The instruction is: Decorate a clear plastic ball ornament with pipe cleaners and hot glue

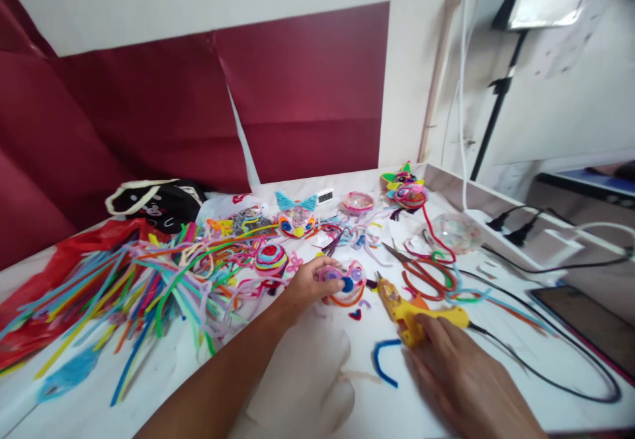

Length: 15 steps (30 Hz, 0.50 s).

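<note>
My left hand is closed on a small round pipe-cleaner craft with pink, orange and blue parts, pressing it against the white table. Flat on that table lies a yellow hot glue gun, nozzle aimed at the craft, and my right hand rests on its handle. Whether the fingers wrap the handle I cannot make out. A bent blue pipe cleaner sits between my hands, and a tiny red heart lies just below the craft.
A big heap of coloured pipe cleaners covers the left. Red-handled scissors, a clear dome and finished crafts lie behind. The glue gun's black cable loops right, beside a power strip and tablet. A black bag stands at the back.
</note>
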Available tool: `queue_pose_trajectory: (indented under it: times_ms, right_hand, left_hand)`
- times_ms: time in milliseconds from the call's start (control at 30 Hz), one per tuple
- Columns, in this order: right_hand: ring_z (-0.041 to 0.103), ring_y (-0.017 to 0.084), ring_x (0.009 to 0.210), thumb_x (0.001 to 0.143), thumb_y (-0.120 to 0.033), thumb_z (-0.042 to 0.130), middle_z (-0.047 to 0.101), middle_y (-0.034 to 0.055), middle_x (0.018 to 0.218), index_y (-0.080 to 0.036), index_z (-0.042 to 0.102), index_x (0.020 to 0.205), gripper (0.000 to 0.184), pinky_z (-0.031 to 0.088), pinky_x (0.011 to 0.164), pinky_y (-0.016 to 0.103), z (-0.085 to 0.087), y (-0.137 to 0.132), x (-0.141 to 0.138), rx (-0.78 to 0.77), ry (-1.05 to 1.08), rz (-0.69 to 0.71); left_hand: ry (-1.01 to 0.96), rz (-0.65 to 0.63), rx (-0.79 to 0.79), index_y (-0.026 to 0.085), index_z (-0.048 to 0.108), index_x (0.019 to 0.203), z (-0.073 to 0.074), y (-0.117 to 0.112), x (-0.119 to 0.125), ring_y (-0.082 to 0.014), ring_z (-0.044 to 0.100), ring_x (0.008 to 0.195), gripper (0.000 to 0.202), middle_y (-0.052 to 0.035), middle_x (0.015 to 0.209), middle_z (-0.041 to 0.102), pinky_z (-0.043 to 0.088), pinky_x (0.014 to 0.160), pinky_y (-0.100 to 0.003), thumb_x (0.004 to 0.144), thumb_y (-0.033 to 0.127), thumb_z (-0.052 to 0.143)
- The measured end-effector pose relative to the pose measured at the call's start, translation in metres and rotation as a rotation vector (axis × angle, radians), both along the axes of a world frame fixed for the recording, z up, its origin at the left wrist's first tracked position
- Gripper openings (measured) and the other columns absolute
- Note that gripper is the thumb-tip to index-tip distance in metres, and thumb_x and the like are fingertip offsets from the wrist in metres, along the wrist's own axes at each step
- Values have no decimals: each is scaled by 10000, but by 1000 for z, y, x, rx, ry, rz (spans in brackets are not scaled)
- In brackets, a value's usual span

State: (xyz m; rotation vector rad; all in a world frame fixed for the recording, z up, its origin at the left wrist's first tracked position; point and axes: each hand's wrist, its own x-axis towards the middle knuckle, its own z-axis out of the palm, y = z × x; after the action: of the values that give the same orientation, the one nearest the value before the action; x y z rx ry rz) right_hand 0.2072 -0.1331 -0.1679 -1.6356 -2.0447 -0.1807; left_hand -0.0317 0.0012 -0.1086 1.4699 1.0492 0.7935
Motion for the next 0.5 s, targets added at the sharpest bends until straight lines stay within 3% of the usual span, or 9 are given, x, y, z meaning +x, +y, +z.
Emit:
queue_pose_trajectory:
  times_ms: [200,500]
  right_hand:
    - [671,236,803,919,-319,399,639,95,967,-227,439,1164,264,557,626,342,-3,1,-11,-33,25,-86]
    - [688,211,720,892,-260,406,652,68,900,-235,431,1148,258,534,554,289,-7,6,-12,37,16,-80]
  left_hand:
    - [56,-16,9,136,575,1098,-5,5,-1,-72,510,504,548,-5,782,597,407,446,-192,651,399,752]
    - [105,1,-8,147,555,1109,0,3,-1,-96,507,477,573,5,736,581,373,354,-186,644,437,723]
